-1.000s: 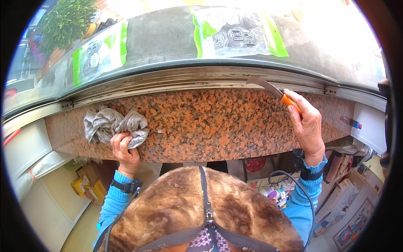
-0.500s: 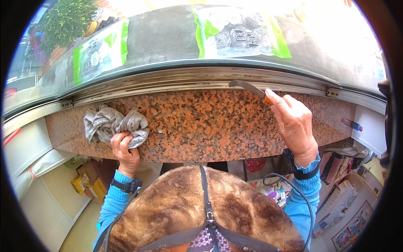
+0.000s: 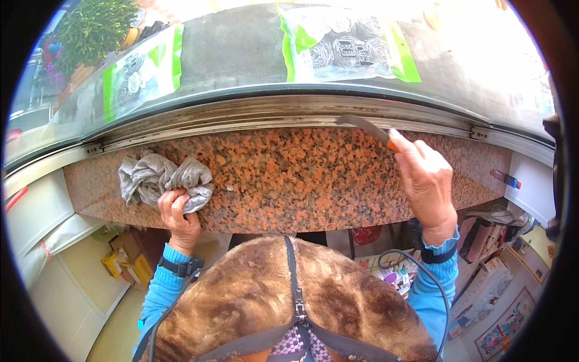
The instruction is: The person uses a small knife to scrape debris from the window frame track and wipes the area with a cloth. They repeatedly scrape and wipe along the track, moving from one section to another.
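My right hand (image 3: 425,178) is closed round the orange handle of a small knife (image 3: 365,125) with a curved, dark blade. The blade's tip points left and lies over the metal window track (image 3: 271,122); whether it touches the track I cannot tell. On the left, a crumpled grey cloth (image 3: 158,179) rests on the speckled red-brown stone sill (image 3: 301,181). My left hand (image 3: 179,217) has its fingers curled on the cloth's near edge, gripping it. Most of the knife's handle is hidden inside my right hand.
Beyond the track, two green-edged plastic packages (image 3: 353,48) lie behind the glass. A green potted plant (image 3: 99,30) stands at the far left. On the sill's right end lies a small bottle (image 3: 505,178). A black cable (image 3: 431,280) runs by my right forearm.
My right hand and the knife have shifted slightly to the right along the track. My left hand and the cloth have stayed almost in place.
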### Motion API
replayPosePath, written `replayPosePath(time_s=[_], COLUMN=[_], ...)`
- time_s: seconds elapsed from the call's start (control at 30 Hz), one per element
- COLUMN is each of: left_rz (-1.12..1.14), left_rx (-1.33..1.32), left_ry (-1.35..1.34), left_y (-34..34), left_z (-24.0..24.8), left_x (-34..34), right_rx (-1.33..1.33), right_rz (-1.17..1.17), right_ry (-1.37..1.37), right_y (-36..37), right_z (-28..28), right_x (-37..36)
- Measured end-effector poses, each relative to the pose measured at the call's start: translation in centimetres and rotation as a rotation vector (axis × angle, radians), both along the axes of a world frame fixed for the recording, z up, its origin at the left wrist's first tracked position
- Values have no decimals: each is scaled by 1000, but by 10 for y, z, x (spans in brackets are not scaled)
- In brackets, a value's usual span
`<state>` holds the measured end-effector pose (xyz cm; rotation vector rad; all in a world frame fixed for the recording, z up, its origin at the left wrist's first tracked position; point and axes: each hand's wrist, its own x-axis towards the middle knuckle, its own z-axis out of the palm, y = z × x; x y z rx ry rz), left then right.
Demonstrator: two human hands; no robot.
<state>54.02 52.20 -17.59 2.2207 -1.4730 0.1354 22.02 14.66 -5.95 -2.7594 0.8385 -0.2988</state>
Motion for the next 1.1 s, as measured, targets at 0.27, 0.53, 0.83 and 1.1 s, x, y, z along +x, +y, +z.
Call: replayPosePath(time_s=[0.27,0.53,0.83,1.1], left_rz=[9,9,19,-10], left_rx=[-29,-53,-68,-91], left_ry=[13,45,83,70], left_y=[-2,-4,1,-5], left_z=[1,4,6,11], left_x=[0,0,2,-1], right_rx=[-1,-16,-10,297], right_rz=[40,180,321,89], right_ry=[72,72,-30,-274], right_y=[6,39,88,118], right_z=[-1,-21,-30,-19], right_x=[21,79,174,107])
